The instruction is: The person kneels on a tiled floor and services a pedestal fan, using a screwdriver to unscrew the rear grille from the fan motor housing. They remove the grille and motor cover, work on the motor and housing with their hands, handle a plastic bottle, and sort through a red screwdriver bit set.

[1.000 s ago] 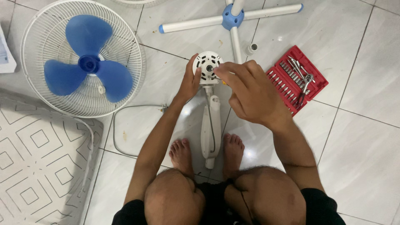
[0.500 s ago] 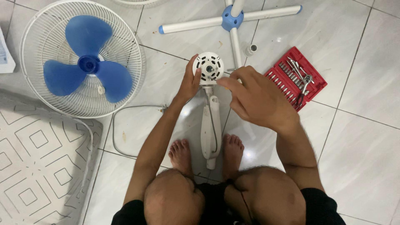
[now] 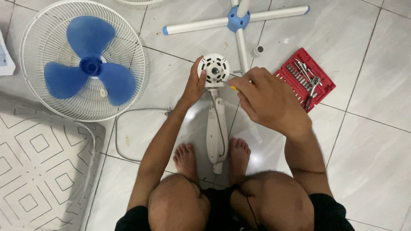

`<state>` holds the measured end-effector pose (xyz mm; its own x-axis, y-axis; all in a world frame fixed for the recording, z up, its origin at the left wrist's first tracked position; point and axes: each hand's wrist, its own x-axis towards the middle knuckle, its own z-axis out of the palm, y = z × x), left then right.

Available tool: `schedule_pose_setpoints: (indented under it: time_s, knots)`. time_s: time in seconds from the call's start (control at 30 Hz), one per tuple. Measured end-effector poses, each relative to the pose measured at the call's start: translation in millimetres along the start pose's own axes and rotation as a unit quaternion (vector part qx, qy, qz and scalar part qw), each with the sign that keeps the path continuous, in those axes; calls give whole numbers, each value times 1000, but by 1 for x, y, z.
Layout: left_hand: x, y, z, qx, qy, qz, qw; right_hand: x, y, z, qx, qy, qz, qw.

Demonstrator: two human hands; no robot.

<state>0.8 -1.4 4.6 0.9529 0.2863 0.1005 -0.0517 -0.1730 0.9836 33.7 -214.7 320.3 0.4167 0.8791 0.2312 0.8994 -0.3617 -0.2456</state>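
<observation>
The person squats on the floor, two bare knees at the near edge and two bare feet flanking the white plastic fan neck [image 3: 217, 128], which lies between them on the tiles. The left hand [image 3: 195, 83] reaches forward with a straight arm, its fingers curled around the side of the round white vented motor housing [image 3: 213, 68] at the neck's far end. The right hand [image 3: 265, 100] is bent at the wrist, closed around a thin screwdriver with a yellow handle [image 3: 227, 85] whose tip meets the housing's face. Further off lie one red tray of metal bits [image 3: 305, 79], one white wire fan guard holding a blue three-bladed propeller [image 3: 87, 66], and one white cross-shaped base with a blue hub [image 3: 238, 19]. The floor is glossy pale marbled tile [image 3: 376, 141], with a patterned grey mat [image 3: 38, 167] at the left.
</observation>
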Motion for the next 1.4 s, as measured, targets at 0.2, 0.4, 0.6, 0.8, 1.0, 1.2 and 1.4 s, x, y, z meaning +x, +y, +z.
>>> schedule_pose_setpoints:
  time_s: [0.2, 0.4, 0.6, 0.8, 1.0, 1.2, 1.4]
  knots:
    - [-1, -1, 1, -3, 2, 24, 1000, 1, -9, 3, -22, 70, -47, 996]
    - [-1, 2, 1, 11, 7, 19, 1000, 4, -6, 6, -146, -103, 193, 965]
    - [-2, 0, 1, -5, 4, 11, 1000, 3, -6, -6, 15, 27, -59, 998]
    - [0, -3, 1, 5, 1, 11, 1000, 11, -19, -7, -65, 61, 18, 996]
    - [-1, 0, 1, 1, 7, 24, 1000, 9, -16, -12, -22, 76, -13, 997]
    - [-1, 0, 1, 4, 4, 12, 1000, 2, -16, -2, -70, 35, 45, 996]
    - [-3, -4, 0, -11, 6, 34, 999, -1, -9, -3, -10, 63, -51, 997]
